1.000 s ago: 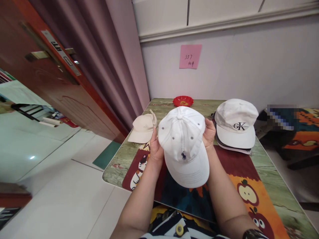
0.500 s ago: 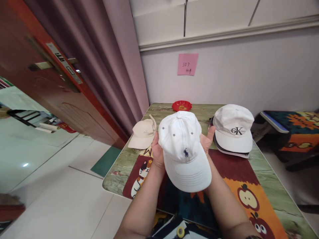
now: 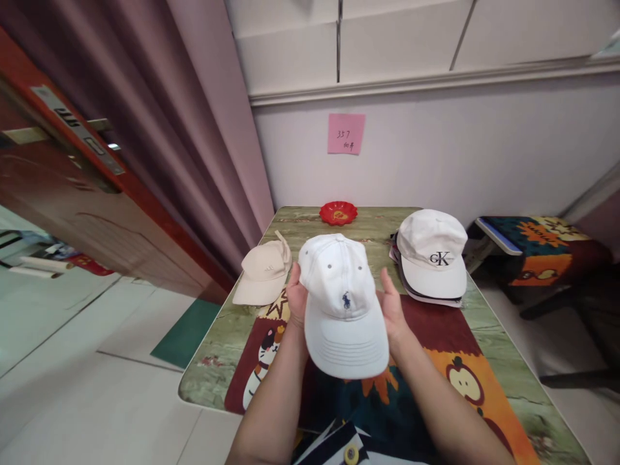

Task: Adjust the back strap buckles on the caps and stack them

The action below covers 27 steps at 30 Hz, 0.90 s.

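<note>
A white baseball cap (image 3: 339, 284) with a small navy horse-rider logo is held above the table, its brim toward me. My left hand (image 3: 296, 298) grips its left side, thumb up and the other fingers hidden behind the cap. On the opposite side my right hand (image 3: 391, 311) supports it, thumb raised and fingertips tucked out of sight. A beige cap (image 3: 264, 272) lies on the table just left of my left hand. To the right of my hands, another white cap (image 3: 432, 248) with black "CK" letters tops a stack of caps.
Beneath my arms, a colourful printed mat (image 3: 436, 323) covers part of the wood-patterned table (image 3: 504, 342). A red scalloped dish (image 3: 338, 213) sits at the back edge by the wall. A second table (image 3: 547, 242) stands to the right, and an orange-brown door (image 3: 145, 219) is at the left.
My view has shifted right, so the scene sits further left. The white cap has lowered slightly toward the table, and my hands still hold it from both sides.
</note>
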Tool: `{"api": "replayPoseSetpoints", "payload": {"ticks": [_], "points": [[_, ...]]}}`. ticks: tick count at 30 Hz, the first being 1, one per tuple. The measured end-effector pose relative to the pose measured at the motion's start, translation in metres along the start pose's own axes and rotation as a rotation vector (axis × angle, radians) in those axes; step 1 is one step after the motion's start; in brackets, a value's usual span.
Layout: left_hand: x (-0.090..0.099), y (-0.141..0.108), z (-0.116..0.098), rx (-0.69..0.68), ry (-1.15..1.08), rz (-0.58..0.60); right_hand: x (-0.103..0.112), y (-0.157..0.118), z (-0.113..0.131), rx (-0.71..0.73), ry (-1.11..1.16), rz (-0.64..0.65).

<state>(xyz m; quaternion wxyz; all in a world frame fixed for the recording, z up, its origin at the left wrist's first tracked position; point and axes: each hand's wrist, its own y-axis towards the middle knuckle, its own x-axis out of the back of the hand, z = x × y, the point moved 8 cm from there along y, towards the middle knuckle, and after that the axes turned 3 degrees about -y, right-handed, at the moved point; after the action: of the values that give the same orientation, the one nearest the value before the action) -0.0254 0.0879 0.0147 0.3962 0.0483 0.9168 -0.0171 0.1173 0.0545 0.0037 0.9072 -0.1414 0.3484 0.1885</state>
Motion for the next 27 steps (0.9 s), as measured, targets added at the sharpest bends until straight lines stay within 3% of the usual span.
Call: {"api": "replayPoseSetpoints", "payload": {"ticks": [4, 7, 10, 14, 17, 20, 23, 27], "points": [[0.019, 0.003, -0.005, -0.04, -0.004, -0.063, 0.012, -0.039, -0.05, -0.132, 0.218, -0.084], [0.018, 0.005, -0.005, -0.06, 0.048, -0.026, 0.021, -0.056, -0.057, -0.089, 0.279, -0.183], [0.008, 0.005, 0.005, -0.015, 0.067, 0.008, 0.027, -0.053, -0.023, 0.011, 0.19, -0.216], [0.002, -0.006, 0.044, 0.263, 0.09, 0.021, 0.047, -0.044, 0.071, 0.268, -0.051, -0.317], [0.018, -0.02, 0.07, 0.358, 0.242, -0.041, 0.069, -0.049, 0.148, 0.508, -0.281, -0.431], [0.04, -0.027, 0.079, 0.262, 0.404, -0.144, 0.105, -0.062, 0.197, 0.698, -0.306, -0.536], [0.049, -0.029, 0.084, 0.204, 0.447, -0.15, 0.163, -0.067, 0.199, 0.686, -0.221, -0.706], [0.05, -0.028, 0.084, 0.187, 0.483, -0.118, 0.241, -0.076, 0.159, 0.579, -0.147, -0.997]]}}
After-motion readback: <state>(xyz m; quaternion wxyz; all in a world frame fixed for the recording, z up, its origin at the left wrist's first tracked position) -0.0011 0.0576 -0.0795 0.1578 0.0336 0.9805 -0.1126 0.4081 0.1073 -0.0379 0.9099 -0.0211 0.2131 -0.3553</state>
